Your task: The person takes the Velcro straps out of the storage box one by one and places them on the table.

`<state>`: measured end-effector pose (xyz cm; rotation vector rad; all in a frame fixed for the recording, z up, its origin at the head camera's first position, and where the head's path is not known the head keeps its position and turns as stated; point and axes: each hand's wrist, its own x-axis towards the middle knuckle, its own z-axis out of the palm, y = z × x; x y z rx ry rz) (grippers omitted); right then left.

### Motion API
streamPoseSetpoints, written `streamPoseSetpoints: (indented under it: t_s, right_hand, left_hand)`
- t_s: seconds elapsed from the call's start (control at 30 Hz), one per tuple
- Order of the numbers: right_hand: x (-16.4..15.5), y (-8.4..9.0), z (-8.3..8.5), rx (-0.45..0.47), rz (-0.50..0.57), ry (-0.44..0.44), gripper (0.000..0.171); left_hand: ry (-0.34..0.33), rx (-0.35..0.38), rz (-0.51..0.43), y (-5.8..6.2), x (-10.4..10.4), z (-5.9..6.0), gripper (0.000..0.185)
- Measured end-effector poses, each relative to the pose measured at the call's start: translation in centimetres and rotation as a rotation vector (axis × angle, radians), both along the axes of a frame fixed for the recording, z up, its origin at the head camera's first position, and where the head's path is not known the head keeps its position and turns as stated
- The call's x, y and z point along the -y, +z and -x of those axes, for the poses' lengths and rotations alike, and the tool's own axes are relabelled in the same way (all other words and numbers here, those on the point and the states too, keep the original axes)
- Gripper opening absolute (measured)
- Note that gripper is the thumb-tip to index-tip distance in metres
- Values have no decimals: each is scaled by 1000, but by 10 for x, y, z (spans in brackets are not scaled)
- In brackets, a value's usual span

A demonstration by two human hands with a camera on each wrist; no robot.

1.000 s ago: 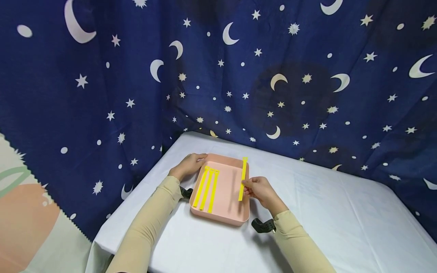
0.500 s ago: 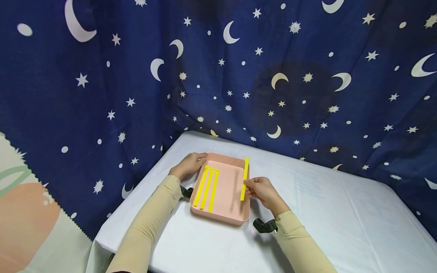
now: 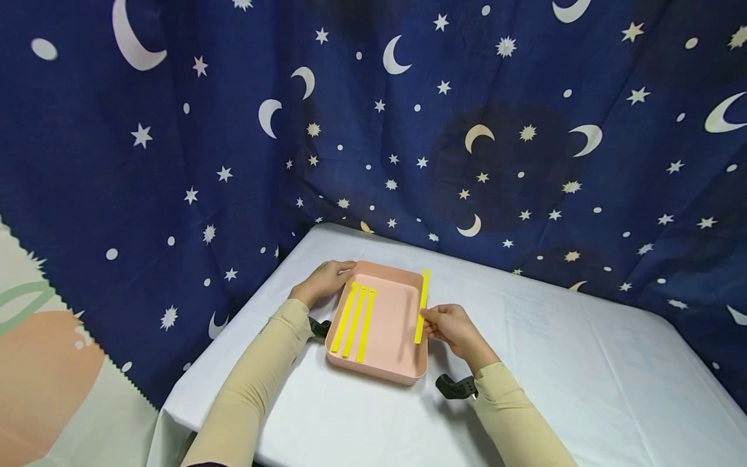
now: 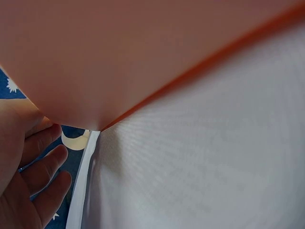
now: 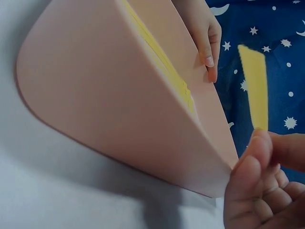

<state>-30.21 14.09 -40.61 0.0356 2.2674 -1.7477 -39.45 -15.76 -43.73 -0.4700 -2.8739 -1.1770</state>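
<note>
A pink rectangular tray sits on the white table. Several flat yellow strips with small notched heads are in view; a group of them lies side by side along the tray's left side. My left hand holds the tray's far left rim, its thumb over the edge and its other fingers outside, as the left wrist view also shows. My right hand pinches another yellow strip between thumb and forefinger. That strip is raised over the tray's right rim, its shadow falling inside the tray. The strips' exact kind cannot be told.
White cloth covers the table, which extends to the right. A dark blue curtain with moons and stars hangs behind and to the left. Black wrist-camera mounts sit beneath both wrists.
My right hand has moved slightly right with the pinched yellow strip, from above the tray's inside to its right rim. My left hand, the tray and the lying strips look the same.
</note>
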Motion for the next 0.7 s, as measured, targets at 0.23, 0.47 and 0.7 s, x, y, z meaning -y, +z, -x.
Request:
streamPoseSetpoints:
  t_s: [0.23,0.47,0.7]
  right_hand:
    - [-6,-2,0,1,0,-9,15]
    - [-11,-1,-2,9,4,2,15]
    - [-16,-3,-3,7,-7,-19,16]
  left_hand:
    - [6,10,-8,-1,0,2,46]
    - [4,-26,24,-3,1,2,47]
    - [-19,-71,26,-3,1,2,45]
